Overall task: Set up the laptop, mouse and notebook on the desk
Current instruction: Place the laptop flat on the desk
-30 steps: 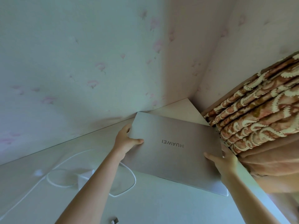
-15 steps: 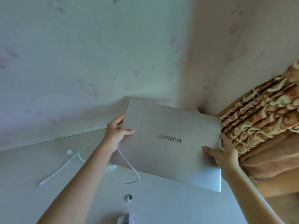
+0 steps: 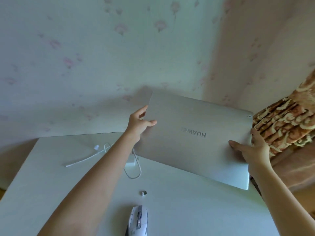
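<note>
The fingers (image 3: 142,111) of the left hand (image 3: 139,124) curl behind the left edge of the closed silver laptop (image 3: 192,138), with the thumb pressed flat on its lid, so this hand grips the laptop. The right hand (image 3: 250,150) grips it too: the thumb lies on the lid near the right edge and the fingers (image 3: 254,133) wrap round that edge. Both bare forearms reach up from the near side of the scene.

The laptop is shut and tilted, its near right corner lowest and its far edge raised towards the wall (image 3: 102,57); whether the near edge touches the desk (image 3: 196,210) cannot be told. The lettering on its lid reads upside down from this view. It sits over the far right part of the white desk.

Partly under the laptop's left side lies a white charger block (image 3: 130,161), and a white cable (image 3: 95,154) runs from there in a loop and trails off to the left across the desk. Nearer, at the middle of the desk, lies a small USB dongle (image 3: 144,192). Just nearer than that, at the bottom edge, rests a white and grey mouse (image 3: 138,220). The wall behind carries pale floral paper, and a patterned brown curtain (image 3: 286,123) hangs at the right, just beside the right hand.
</note>
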Demonstrator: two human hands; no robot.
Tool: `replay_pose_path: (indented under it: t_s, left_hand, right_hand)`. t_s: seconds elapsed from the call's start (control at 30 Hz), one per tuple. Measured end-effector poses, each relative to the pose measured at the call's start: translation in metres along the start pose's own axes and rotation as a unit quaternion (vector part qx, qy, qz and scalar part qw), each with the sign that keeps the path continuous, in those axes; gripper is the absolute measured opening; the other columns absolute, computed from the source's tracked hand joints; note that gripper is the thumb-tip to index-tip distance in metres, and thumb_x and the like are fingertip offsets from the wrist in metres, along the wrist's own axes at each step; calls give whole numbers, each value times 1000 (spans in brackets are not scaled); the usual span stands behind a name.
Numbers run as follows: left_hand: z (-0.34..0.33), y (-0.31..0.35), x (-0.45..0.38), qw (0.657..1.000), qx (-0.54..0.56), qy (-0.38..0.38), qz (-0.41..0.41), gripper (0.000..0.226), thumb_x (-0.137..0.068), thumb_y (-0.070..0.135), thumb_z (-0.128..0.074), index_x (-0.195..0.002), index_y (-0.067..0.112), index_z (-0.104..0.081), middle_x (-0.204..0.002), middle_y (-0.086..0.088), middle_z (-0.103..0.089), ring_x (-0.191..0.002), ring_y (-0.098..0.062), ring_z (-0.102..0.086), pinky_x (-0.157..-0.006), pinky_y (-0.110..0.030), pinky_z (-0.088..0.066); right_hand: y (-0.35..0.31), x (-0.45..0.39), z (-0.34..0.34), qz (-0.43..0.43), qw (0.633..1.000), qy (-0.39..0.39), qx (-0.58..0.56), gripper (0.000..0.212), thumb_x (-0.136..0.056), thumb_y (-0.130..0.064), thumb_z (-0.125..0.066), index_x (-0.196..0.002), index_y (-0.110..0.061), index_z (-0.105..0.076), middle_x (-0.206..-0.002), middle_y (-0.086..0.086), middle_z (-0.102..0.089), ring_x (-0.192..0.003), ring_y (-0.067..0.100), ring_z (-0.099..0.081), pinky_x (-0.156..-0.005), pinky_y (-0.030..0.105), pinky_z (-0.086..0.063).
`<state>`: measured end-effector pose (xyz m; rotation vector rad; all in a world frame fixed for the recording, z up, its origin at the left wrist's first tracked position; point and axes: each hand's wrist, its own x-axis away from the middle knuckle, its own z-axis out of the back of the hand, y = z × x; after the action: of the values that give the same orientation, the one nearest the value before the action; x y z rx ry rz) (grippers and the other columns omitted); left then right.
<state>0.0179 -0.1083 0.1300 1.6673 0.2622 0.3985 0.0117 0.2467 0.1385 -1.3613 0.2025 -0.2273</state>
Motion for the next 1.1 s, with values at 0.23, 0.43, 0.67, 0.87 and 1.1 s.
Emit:
replay_pose_path:
  t_s: [0.23,0.43,0.67,0.87,1.1]
  left_hand:
    - [40,11,60,1000,4,29,-2,82,-66,-11,-80,-138,14,-51,-130,-6,-58,-121,-21,-55,-83,-28,-52]
    - [104,24,115,999,8,37,-11,62,-69,-16,-74,-97,39,-65,-99,5,-68,-92,-19,-66,-64,-22,-54]
    - [231,4,167,996,-7,89,21,64,-67,-15,-76,-118,23,-66,-104,1,-69,-91,-18,-68,-71,-26,-55]
    - [368,-31,210,985,-45,133,99,84,-64,-7,-83,-138,20,-52,-128,-3,-58,-113,-24,-60,-86,-36,-55]
    - [470,-76,257,973,-82,130,174,92,-66,-15,-79,-144,19,-43,-130,-7,-57,-109,-24,-59,-83,-33,-50]
  right_hand:
    - [-24,45,2,7,999,-47,6,56,-63,-5,-84,-110,-21,-56,-108,9,-66,-88,29,-63,-78,37,-52]
    - [-40,106,-24,15,995,-94,12,45,-66,-2,-81,-101,-19,-58,-99,11,-67,-76,27,-63,-56,25,-55]
    - [-33,206,-108,-35,990,-133,19,62,-67,1,-80,-120,-19,-55,-110,7,-60,-90,29,-61,-79,39,-53]
    - [-3,307,-199,-81,978,-188,46,54,-69,10,-75,-113,-11,-53,-91,9,-57,-72,23,-53,-57,27,-43]
    - [57,374,-265,-128,956,-241,111,54,-63,13,-77,-105,-11,-53,-89,15,-60,-70,27,-57,-59,31,-47]
